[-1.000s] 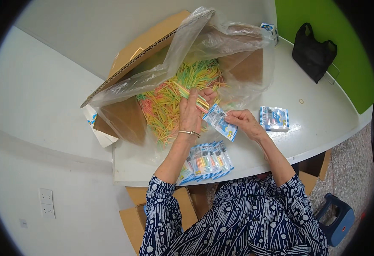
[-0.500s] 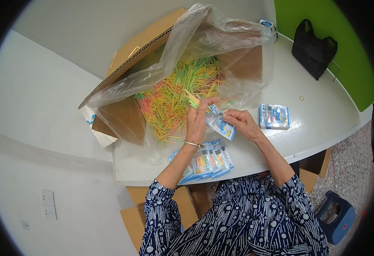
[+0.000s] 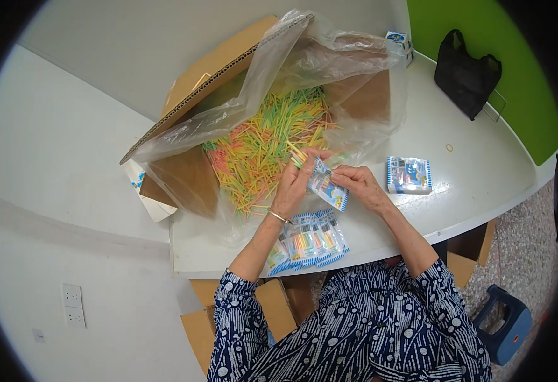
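My left hand (image 3: pixel 291 186) is closed around a small bundle of thin yellow, green and pink sticks (image 3: pixel 296 155), whose tips stand out above the fingers. My right hand (image 3: pixel 360 186) pinches the upper right edge of a small blue-and-white plastic packet (image 3: pixel 330 189). The packet slants between both hands, its upper left corner against my left fingers. Whether any sticks are inside its mouth, I cannot tell. Just beyond lies a heap of the same pastel sticks (image 3: pixel 260 143) in a clear plastic liner (image 3: pixel 253 105). Below my hands, several packets with coloured sticks inside (image 3: pixel 317 239) overlap on the white table.
The open cardboard box (image 3: pixel 368 102) with its liner takes up the back of the table (image 3: pixel 470 184). A stack of flat packets (image 3: pixel 409 176) stands to the right. Farther off are a black bag (image 3: pixel 466 76) and a rubber band (image 3: pixel 449 148). A blue stool (image 3: pixel 505 325) stands on the floor.
Both hands stay at nearly the same place. The packet has turned slightly and come closer to the stick bundle in my left hand; my left forearm has shifted a little left.
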Demonstrator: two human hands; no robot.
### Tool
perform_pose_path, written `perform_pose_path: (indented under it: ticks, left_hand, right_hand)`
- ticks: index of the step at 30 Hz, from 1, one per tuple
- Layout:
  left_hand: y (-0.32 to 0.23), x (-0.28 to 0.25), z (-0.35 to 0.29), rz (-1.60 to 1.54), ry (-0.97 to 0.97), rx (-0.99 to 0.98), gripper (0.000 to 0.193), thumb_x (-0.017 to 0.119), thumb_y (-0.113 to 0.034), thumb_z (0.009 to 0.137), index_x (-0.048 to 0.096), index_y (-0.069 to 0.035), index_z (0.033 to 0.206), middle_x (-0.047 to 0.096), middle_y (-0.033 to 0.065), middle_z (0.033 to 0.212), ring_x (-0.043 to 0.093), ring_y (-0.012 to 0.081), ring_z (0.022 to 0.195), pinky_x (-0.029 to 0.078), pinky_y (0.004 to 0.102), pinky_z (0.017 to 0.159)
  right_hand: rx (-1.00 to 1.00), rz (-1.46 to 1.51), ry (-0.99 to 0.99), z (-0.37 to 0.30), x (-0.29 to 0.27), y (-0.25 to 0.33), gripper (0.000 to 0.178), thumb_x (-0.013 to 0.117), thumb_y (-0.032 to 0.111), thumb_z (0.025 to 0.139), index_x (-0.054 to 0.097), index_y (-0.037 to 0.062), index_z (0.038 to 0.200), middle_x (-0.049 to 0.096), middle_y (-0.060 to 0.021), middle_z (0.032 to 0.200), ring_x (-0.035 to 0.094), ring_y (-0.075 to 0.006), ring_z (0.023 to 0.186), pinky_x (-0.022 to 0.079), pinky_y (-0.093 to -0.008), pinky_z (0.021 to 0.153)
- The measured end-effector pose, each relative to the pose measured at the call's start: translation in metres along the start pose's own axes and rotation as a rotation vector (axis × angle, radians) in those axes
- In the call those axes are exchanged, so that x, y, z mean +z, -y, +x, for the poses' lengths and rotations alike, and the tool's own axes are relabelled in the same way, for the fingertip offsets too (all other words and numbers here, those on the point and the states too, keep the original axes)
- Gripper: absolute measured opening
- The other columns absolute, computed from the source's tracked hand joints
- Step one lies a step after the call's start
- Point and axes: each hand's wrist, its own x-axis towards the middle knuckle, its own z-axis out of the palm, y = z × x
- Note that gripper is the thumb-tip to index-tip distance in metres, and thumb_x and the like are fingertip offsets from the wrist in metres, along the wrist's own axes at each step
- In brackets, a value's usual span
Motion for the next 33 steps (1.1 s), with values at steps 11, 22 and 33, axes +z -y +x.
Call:
perform_pose_path:
  ticks: [11,22,33]
  left_hand:
    - [-0.007,-0.025,0.010,0.250,-0.040,0.008,0.038,0.041,-0.031,0.098,0.044,-0.001,0.121,0.055,0.0137,0.118,0.052,0.0174,0.107,0.041,0.0297,0.093]
    - [0.000,-0.033,0.012,0.354,-0.040,-0.049,0.031,0.057,-0.012,0.089,0.049,0.000,0.117,0.057,0.0086,0.108,0.055,0.0115,0.094,0.046,0.0241,0.081]
    - [0.000,-0.021,0.016,0.237,0.026,-0.017,0.033,0.063,-0.003,0.083,0.051,-0.001,0.113,0.057,0.0036,0.103,0.055,0.0086,0.092,0.046,0.0219,0.080]
  right_hand:
    - [0.083,0.097,-0.059,0.021,0.011,0.009,0.027,0.061,0.018,0.089,0.065,-0.0029,0.105,0.065,-0.0010,0.092,0.055,-0.0055,0.086,0.042,-0.0200,0.078]
    - [0.060,0.172,-0.050,0.026,0.015,0.010,0.033,0.063,0.020,0.087,0.063,-0.0031,0.110,0.066,-0.0029,0.093,0.056,-0.0061,0.085,0.044,-0.0205,0.076]
    - [0.167,0.060,0.142,0.022,0.002,0.012,0.025,0.069,0.021,0.082,0.068,-0.0006,0.094,0.067,-0.0014,0.081,0.057,-0.0040,0.072,0.043,-0.0204,0.064]
